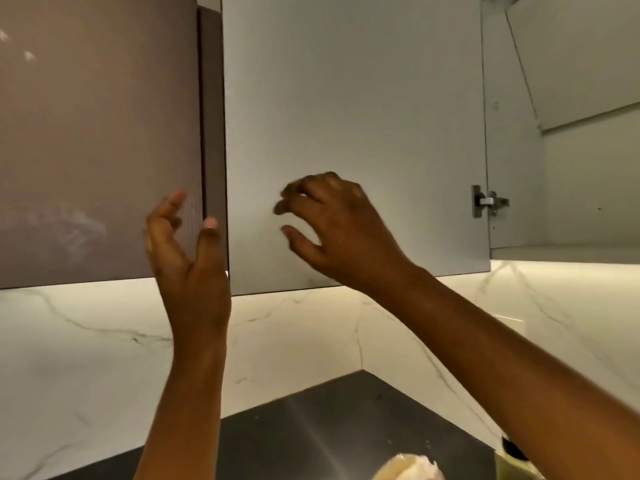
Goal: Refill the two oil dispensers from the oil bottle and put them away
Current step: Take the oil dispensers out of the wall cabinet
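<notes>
Your left hand stands with fingers apart at the free edge of the brown cabinet door, thumb against that edge and gripping nothing; in my judgement it is placed to swing the door. Just right of it, your right hand hangs loosely curled and empty before the grey door, whose hinge lies farther right. No dispenser is held. Well below, behind your right forearm, a dark-capped yellowish container is half hidden; whether it is a dispenser cannot be told.

Blurred pale lump, bottom-edge cropped
</notes>
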`<state>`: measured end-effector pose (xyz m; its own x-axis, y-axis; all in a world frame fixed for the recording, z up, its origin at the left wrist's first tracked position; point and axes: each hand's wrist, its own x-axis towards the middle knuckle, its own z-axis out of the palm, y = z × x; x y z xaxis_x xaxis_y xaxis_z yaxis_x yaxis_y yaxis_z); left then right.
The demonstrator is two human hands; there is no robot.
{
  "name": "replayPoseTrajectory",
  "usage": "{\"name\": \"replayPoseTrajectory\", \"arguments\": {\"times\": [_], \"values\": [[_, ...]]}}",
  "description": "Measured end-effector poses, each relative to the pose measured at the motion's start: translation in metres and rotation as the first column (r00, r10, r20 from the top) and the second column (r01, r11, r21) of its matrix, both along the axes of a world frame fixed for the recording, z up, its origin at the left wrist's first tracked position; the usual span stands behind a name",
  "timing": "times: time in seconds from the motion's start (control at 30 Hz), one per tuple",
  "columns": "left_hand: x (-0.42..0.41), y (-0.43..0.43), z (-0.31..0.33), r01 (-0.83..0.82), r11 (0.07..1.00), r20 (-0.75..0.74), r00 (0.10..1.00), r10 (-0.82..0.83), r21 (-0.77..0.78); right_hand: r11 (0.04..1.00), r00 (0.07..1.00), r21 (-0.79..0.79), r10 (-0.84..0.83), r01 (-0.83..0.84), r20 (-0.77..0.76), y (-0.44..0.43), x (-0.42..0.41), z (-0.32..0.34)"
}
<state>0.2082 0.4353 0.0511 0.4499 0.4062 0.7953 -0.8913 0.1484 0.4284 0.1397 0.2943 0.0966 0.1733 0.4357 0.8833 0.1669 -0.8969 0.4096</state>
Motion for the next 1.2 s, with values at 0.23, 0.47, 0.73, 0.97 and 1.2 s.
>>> {"name": "replayPoseTrajectory", "arguments": {"times": [0.23,0.47,0.73,0.97,1.2], "values": [[0.046,-0.005,0.001,0.454,0.891,-0.441,0.803,-0.401,0.018,0.905,0.922,-0.257,-0.373,0.338,-0.099,0.044,0.049,0.031],[0.013,0.001,-0.021,0.411,0.911,-0.150,0.904,-0.401,0.040,0.878,0.890,-0.244,-0.445,0.412,-0.096,0.030,0.026,0.023],[-0.098,-0.064,-0.032,0.716,0.644,0.281,0.582,-0.763,0.269,0.998,0.996,0.056,-0.033,0.029,0.078,0.003,-0.127,0.012],[-0.198,-0.174,-0.027,0.475,0.642,0.456,0.455,-0.765,0.602,0.896,0.925,0.274,-0.377,0.349,0.055,-0.055,-0.280,-0.004],[-0.236,-0.298,-0.031,0.263,0.699,0.386,0.680,-0.623,0.665,0.480,0.548,0.449,-0.836,0.754,-0.027,-0.145,-0.343,-0.018]]}}
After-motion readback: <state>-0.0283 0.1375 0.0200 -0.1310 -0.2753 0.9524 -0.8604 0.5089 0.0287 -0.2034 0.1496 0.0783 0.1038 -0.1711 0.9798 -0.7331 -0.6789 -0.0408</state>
